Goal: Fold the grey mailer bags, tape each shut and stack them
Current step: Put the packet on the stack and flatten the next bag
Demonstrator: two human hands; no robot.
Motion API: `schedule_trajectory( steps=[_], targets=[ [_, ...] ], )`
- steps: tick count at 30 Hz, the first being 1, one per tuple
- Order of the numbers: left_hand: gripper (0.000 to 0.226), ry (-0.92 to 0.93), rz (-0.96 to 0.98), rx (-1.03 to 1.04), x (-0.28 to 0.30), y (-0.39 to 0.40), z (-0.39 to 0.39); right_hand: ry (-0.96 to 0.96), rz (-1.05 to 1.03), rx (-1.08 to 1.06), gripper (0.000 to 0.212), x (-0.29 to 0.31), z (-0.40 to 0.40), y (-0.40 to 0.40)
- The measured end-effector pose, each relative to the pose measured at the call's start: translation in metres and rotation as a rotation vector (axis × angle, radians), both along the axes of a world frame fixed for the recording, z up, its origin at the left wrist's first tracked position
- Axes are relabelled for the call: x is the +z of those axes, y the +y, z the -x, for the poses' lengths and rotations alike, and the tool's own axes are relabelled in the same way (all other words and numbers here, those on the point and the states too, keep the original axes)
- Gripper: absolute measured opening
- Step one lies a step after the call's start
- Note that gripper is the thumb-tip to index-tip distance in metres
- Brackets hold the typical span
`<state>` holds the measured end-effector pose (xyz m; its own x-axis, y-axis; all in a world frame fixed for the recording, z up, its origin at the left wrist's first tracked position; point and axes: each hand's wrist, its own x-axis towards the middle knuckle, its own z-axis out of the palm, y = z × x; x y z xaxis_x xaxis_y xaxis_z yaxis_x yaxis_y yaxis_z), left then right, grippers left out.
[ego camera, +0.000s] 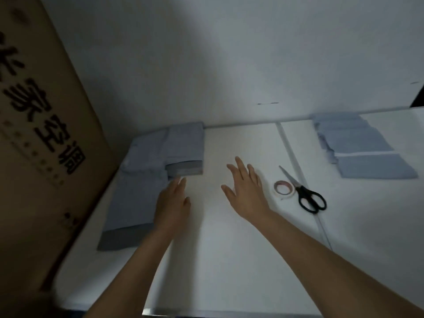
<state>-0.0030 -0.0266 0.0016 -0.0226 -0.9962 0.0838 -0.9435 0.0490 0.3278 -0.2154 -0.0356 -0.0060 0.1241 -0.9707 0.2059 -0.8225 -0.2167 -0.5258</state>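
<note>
Mailer bags (146, 180) lie unfolded at our 10 o'clock on the table (229, 249), long axis running 12 to 6. Left hand (173, 203) is nearer, straight fingers (177, 182) together, touching the pile's right edge. Right hand (246, 190) hovers spread, holding nothing. Folded stack (367, 148) sits at 2 o'clock.
</note>
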Motion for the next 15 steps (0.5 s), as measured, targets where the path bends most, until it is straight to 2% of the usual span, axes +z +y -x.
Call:
schedule_trajectory(
  steps=[3,4,6,7,9,11,13,15],
  targets=[
    [0.065,0.021,-0.084,0.168,-0.008,0.012,-0.048,-0.026,-0.039,0.033,0.058,-0.007,-0.022,0.011],
    [0.058,0.045,-0.097,0.18,-0.012,0.014,-0.058,-0.034,-0.052,0.035,0.058,-0.009,-0.027,0.014],
    [0.025,0.076,-0.002,0.168,-0.013,0.013,-0.07,-0.048,-0.062,0.036,0.057,-0.009,-0.031,0.019],
    [0.016,0.085,0.05,0.168,-0.013,0.012,-0.074,-0.055,-0.065,0.034,0.056,-0.008,-0.032,0.021],
    [0.025,0.104,0.097,0.172,-0.014,0.011,-0.077,-0.066,-0.07,0.03,0.056,-0.006,-0.03,0.026],
    [0.023,0.08,0.102,0.134,-0.014,0.009,-0.077,-0.07,-0.064,0.027,0.055,-0.005,-0.027,0.031],
    [0.019,-0.002,0.126,0.053,-0.018,0.014,-0.071,-0.071,-0.056,0.021,0.055,-0.004,-0.022,0.035],
    [0.028,0.039,0.076,-0.053,-0.016,0.031,-0.054,-0.091,-0.042,0.017,0.054,-0.004,-0.018,0.04]
  ],
)
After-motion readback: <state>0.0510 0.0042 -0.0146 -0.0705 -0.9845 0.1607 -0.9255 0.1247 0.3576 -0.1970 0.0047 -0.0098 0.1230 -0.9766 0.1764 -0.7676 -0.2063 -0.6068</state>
